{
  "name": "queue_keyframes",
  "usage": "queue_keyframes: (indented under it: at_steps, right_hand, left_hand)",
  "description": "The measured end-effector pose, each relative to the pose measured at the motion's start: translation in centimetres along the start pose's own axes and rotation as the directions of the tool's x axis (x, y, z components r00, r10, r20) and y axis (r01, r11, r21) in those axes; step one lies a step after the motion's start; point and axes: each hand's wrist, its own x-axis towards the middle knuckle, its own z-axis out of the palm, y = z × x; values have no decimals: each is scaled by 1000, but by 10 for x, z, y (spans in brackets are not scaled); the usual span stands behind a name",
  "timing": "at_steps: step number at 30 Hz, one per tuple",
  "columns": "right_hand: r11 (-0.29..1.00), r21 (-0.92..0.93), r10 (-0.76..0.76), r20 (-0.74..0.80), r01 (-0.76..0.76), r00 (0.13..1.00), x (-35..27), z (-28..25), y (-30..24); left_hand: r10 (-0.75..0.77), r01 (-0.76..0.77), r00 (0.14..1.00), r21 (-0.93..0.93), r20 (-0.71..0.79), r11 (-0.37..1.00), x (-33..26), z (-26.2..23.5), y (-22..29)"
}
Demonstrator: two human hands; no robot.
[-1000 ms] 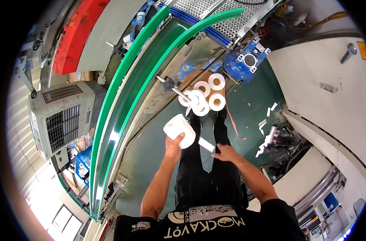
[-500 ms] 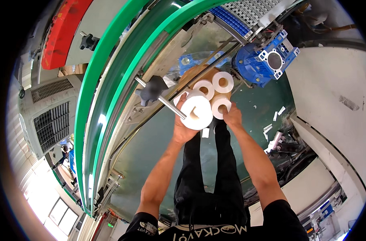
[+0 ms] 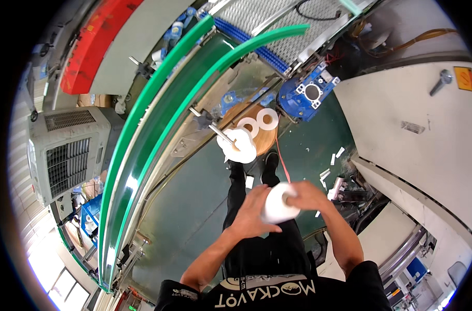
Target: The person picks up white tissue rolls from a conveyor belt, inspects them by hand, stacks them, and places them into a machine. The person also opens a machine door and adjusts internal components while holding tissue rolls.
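Note:
A white paper roll (image 3: 278, 206) is held in front of my body, above my legs. My left hand (image 3: 250, 213) cups its left side with the fingers spread along it. At its right end, by the cardboard core, my right hand (image 3: 309, 197) grips it, slightly blurred. A thin red strip (image 3: 283, 161) runs down from the wooden board toward the held roll; where it ends is hidden. On the round wooden board (image 3: 266, 143) farther off stand two white rolls (image 3: 267, 119), and a larger white roll (image 3: 244, 146) with ragged paper sits at its left edge.
A green-railed curved conveyor (image 3: 166, 116) runs along the left, with a black knob and rod (image 3: 207, 123) jutting out near the rolls. A blue motor housing (image 3: 306, 96) sits beyond the board. White scraps (image 3: 324, 174) lie on the green floor at right.
Both hands have moved back toward my body, bringing one roll from the near right of the group. My left hand has left the larger roll. The red strip now shows.

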Motion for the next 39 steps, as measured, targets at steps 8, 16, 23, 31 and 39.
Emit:
queue_keyframes:
  at_steps: [8,16,23,31,39]
  right_hand:
    - [942,122,-277,-245,313,929,-125,0,-127]
    - [880,68,-437,-267,470,859,-204,-3,-184]
    - [928,-95,-370,-351,361,860,-225,59,-153]
    - [908,-23,-388,-422,418,819,-226,81,-155]
    - [940,59,-264,-498,336,826,-214,67,-148]
  left_hand:
    - [-237,106,971,-942,29,318,-39,-64,102]
    - [83,-206,975,-698,-206,685,-74,-100,179]
    - [-79,96,995,-452,56,887,-103,-77,164]
    - [245,-243,967,-36,72,969,-108,-91,183]
    - [112,-108,994,-249,-1,963,-74,-73,155]
